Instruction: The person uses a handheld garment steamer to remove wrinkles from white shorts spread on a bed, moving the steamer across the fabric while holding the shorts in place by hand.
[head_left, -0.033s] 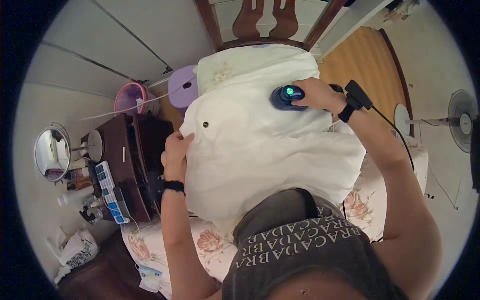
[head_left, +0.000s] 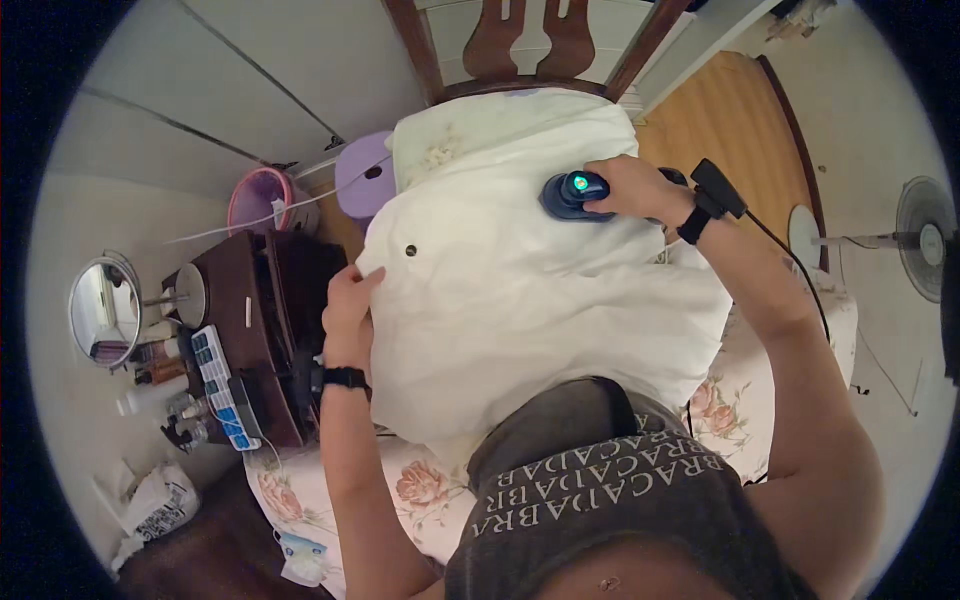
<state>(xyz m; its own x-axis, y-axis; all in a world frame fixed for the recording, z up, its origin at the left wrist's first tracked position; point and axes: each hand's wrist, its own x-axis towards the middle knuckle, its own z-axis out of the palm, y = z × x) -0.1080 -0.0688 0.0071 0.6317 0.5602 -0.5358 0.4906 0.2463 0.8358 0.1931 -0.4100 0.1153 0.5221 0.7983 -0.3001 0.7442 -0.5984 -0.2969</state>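
A white garment [head_left: 520, 310] lies spread out before me, lightly wrinkled, with a round dark metal button [head_left: 411, 250] near its left side. Resting on its upper right part is a dark blue handheld iron [head_left: 567, 200] with a green light on its handle. My right hand [head_left: 635, 188] is wrapped round that handle. At the garment's left edge, my left hand [head_left: 348, 305] pinches the cloth between thumb and fingers. Under the garment's far end shows a paler cloth [head_left: 430, 150] with a floral print.
A wooden chair back [head_left: 530, 85] stands beyond the garment. To the left are a lilac stool [head_left: 365, 170], a pink-rimmed bin [head_left: 260, 190] and a dark brown cabinet [head_left: 235, 290] with a power strip [head_left: 222, 385] and mirror [head_left: 105, 310]. A fan [head_left: 920, 240] stands right; flowered bedding [head_left: 420, 485] lies beneath.
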